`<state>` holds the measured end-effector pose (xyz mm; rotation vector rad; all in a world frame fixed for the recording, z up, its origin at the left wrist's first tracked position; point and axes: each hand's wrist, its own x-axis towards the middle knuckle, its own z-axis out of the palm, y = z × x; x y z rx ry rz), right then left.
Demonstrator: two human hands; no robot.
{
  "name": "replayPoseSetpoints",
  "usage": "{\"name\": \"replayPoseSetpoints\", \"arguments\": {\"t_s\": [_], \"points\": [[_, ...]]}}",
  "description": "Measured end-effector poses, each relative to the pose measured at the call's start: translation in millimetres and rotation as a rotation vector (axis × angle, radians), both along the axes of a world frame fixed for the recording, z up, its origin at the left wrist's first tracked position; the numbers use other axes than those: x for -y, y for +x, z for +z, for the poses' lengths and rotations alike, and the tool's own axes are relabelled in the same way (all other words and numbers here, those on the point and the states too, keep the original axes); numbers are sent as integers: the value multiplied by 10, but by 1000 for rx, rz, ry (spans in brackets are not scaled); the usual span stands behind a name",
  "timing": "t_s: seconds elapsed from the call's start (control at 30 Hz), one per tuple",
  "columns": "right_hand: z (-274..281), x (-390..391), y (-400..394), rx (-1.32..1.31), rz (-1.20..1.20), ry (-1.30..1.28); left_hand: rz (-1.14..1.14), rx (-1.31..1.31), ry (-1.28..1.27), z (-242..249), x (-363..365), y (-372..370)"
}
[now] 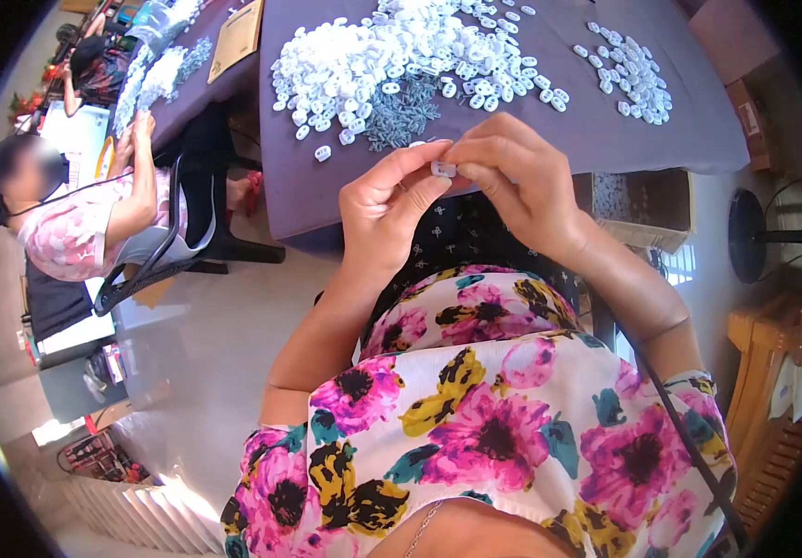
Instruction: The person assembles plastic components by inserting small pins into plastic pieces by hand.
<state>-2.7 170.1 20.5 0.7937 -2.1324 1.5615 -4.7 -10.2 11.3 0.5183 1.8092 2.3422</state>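
Observation:
Between my two hands, at the table's near edge, is a small white oval plastic piece (443,169) with dark openings. My left hand (384,200) is closed, its thumb and forefinger pinching the piece from the left. From the other side my right hand (524,181) pinches it too, fingers bent over the top; whether they also hold a smaller part is hidden. Just beyond the fingers lies a small pile of grey plastic parts (406,113). Behind it spreads a large heap of similar white pieces (354,65).
A smaller group of white pieces (632,79) lies on the right of the dark tablecloth (550,139). Below that side stands an open cardboard box (643,232). To the left, another person (94,209) sits on a black chair (187,200) at a second table. A fan (750,235) stands far right.

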Motion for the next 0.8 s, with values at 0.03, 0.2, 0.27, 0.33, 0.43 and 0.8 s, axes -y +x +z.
{"name": "replayPoseSetpoints", "arguments": {"t_s": [0.03, 0.2, 0.27, 0.33, 0.43, 0.8], "points": [[-40, 30, 16, -108, -49, 51, 0, 0, 0, -11, 3, 7], [-222, 106, 12, -309, -136, 147, 91, -105, -136, -56, 6, 34], [-188, 129, 5, -363, -151, 158, 122, -116, -136, -59, 1, 62], [-132, 128, 6, -417, -165, 166, 154, -128, -138, -71, -13, 70], [-72, 129, 7, -494, -198, 201, 240, -253, -146, -81, -12, 42], [109, 89, 66, -278, -205, 353, 357, -707, -569, -79, -46, -44]]}}
